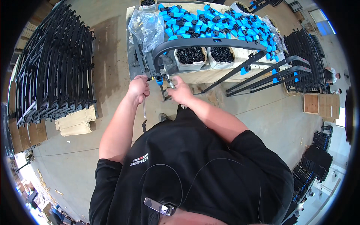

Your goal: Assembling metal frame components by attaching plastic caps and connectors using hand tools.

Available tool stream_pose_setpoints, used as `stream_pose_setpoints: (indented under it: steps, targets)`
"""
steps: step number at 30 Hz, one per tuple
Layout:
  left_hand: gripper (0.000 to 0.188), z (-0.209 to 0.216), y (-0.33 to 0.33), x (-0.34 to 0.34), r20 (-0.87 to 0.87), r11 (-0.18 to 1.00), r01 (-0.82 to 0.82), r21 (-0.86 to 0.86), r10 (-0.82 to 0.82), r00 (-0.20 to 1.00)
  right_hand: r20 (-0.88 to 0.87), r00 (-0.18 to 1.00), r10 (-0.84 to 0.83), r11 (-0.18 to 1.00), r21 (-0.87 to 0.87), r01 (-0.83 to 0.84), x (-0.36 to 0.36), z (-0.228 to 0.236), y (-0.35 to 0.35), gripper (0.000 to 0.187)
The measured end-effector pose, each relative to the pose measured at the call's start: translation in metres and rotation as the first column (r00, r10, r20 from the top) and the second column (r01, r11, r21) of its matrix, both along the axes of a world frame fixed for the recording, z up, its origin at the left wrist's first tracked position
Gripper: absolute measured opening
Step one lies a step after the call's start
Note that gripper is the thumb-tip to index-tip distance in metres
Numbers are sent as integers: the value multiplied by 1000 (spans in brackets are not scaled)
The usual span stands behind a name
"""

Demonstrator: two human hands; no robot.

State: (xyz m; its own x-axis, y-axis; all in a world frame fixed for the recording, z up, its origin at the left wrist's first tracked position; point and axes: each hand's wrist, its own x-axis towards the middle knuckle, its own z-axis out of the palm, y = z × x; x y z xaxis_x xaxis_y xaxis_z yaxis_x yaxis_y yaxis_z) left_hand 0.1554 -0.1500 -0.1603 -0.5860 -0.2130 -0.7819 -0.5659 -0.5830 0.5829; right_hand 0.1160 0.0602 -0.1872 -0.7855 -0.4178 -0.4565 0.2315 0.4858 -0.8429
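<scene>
My left hand [138,89] is closed in a fist round a slim metal tool [144,109], whose thin shaft hangs below it; its exact kind is unclear. Fingers curled, my right hand [180,91] grips a small silvery metal tool [171,83]. Both hands are at the lower left end of a curved black metal frame [213,42], one on each side of its blue plastic piece [160,81]. That frame arches over the near edge of the worktable [198,76]. What the fingertips touch at the joint is too small to make out.
Blue and black plastic parts [210,22] cover the tabletop. Two boxes of small black pieces [190,55] stand at its front, beside a clear plastic bag [148,30]. More black frames lean at right [270,80]; a tall stack of frames [56,63] stands at left.
</scene>
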Motion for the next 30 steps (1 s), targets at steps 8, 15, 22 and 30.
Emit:
stream_pose_setpoints:
  steps: [8, 15, 22, 30]
  targets:
    - [11, 6, 7, -2, 27, 997, -1, -83, 3, 1000, -196, 915, 353, 896, 351, -271, 3, 1, -23, 43]
    - [20, -20, 21, 6, -77, 897, -20, -442, -16, 997, 46, 916, 399, 880, 262, -396, -12, 30, -36, 27]
    - [21, -5, 20, -2, -6, 915, 52, -400, -59, 998, -240, 899, 366, 827, 527, -197, -12, -19, -43, 14]
    - [23, -8, 22, 0, -40, 934, -4, -358, -11, 999, 52, 876, 480, 806, 368, -463, -32, 1, -41, 22]
